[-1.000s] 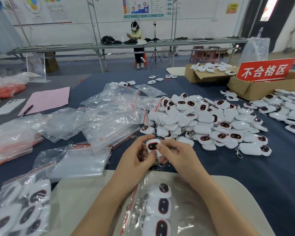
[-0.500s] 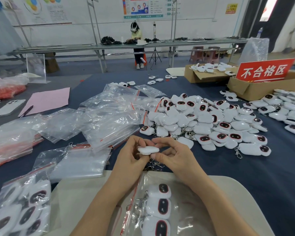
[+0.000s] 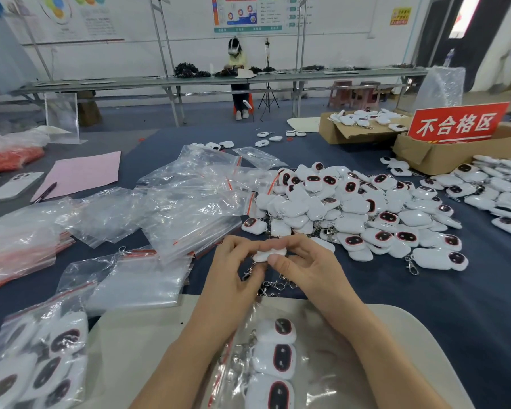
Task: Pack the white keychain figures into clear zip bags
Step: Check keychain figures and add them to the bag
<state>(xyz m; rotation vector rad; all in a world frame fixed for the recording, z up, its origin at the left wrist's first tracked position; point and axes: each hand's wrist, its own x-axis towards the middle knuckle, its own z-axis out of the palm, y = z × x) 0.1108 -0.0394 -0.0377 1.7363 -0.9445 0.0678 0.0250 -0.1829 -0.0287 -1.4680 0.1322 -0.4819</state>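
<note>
Head view. Holds one small white rounded plastic keychain figure (image 3: pixel 270 252) between both hands, just above the near part of the dark blue table cloth (image 3: pixel 455 305). Grip: left hand (image 3: pixel 233 270) curled round its left end, right hand (image 3: pixel 307 267) pinching its right end, thumb in front. Presents only a pale edge or back now, a little blurred; presented the dark, red-rimmed face to the camera a second ago, then lay tipped flat half a second ago. Reads as a turn-over check before packing, with no move toward a bag yet. Silver metal clasps and chain (image 3: pixel 273 286) just under the hands; owner of each link impossible to tell.

Below the wrists, on a beige rounded board (image 3: pixel 136 349): a clear zip bag (image 3: pixel 322 343) with a red seal strip, three white figures (image 3: pixel 278 357) in a row inside, faces up. Same three as a second ago, so likely waiting for this fourth. Mouth of the bag hard to make out under the forearms.

Beyond the hands, well apart: a loose heap of white figures (image 3: pixel 351 208). To the left, a pile of empty clear bags (image 3: pixel 189 214); at lower left, a filled bag (image 3: pixel 36 364).
</note>
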